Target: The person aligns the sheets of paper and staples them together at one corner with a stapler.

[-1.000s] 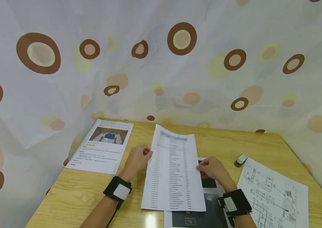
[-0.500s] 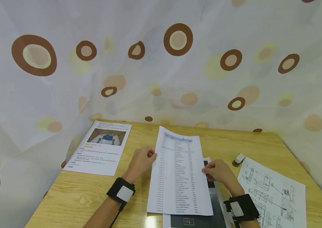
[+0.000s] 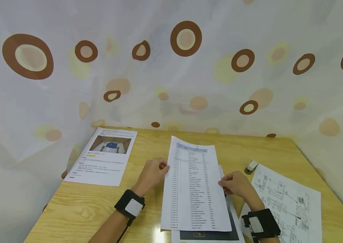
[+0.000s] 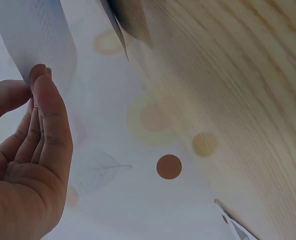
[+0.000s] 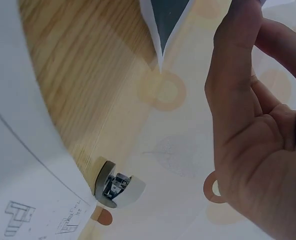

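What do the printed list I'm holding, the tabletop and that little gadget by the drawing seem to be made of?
Printed list: matte paper, thin and gently curved. Tabletop: wood or laminate, slightly glossy, with grain and a bright reflection. Gadget: probably plastic, its shell smooth and rounded, with shinier, perhaps metal parts inside.

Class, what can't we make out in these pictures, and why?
Print on the held sheet: head view, too small to read.
Dark sheet: head view, mostly hidden by the held sheet.
Drawing sheet: head view, near end cut off by bottom edge.
Right hand: right wrist view, fingertips cut off by top edge.
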Motion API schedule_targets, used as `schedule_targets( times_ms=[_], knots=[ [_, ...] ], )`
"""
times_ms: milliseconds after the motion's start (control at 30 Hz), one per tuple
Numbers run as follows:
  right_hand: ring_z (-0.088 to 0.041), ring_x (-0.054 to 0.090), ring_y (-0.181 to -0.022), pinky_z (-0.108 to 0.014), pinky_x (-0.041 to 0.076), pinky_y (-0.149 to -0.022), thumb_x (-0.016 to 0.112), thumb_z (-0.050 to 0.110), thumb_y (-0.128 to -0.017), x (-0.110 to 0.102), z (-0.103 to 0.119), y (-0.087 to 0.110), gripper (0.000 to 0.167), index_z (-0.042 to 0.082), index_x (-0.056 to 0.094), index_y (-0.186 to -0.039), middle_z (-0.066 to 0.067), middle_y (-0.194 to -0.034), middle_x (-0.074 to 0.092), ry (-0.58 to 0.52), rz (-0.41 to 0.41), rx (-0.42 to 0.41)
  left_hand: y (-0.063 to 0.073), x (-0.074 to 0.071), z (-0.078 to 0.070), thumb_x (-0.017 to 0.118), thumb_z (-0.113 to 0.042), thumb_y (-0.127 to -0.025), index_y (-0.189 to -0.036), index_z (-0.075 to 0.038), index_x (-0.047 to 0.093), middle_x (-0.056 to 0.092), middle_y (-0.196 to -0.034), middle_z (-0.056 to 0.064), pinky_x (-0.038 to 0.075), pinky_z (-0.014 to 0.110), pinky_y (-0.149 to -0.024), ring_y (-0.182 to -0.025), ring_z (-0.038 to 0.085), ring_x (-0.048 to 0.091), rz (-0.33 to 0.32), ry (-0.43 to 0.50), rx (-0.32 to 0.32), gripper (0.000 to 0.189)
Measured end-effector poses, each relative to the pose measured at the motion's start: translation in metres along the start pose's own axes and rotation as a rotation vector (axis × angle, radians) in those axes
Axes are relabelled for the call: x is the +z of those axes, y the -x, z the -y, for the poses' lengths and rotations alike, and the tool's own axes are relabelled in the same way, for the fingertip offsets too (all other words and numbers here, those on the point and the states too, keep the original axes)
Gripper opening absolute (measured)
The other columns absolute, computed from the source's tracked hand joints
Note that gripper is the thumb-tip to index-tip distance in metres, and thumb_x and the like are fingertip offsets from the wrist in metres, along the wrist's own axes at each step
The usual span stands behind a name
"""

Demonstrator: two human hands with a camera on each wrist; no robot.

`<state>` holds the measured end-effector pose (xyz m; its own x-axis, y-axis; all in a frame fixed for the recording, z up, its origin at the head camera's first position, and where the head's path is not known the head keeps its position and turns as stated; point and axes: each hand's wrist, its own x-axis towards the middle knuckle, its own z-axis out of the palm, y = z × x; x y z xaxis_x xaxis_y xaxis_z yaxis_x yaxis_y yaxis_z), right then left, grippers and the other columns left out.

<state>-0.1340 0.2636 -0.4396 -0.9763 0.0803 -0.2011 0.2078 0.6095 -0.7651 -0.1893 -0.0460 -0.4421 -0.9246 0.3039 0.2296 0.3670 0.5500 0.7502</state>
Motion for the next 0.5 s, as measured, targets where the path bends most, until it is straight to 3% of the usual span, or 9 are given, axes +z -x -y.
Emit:
schedule_targets(
  times_ms=[500],
  knots=[
    [-0.018, 0.062, -0.069, -0.031, 0.055, -0.064, 0.067, 0.007, -0.092, -0.006, -0.012, 0.001, 0.017, -0.008, 0.069, -0.101, -0.007, -0.080, 0.065, 0.024, 0.029, 0.062, -0.002, 0.010, -0.001, 0.069, -0.006, -0.093, -0.093, 0.001, 0.071, 0.068, -0.084, 0.005, 0.049, 0.024, -0.059, -0.070, 0.011, 0.059, 0.040, -0.029, 0.039, 0.007]
  ],
)
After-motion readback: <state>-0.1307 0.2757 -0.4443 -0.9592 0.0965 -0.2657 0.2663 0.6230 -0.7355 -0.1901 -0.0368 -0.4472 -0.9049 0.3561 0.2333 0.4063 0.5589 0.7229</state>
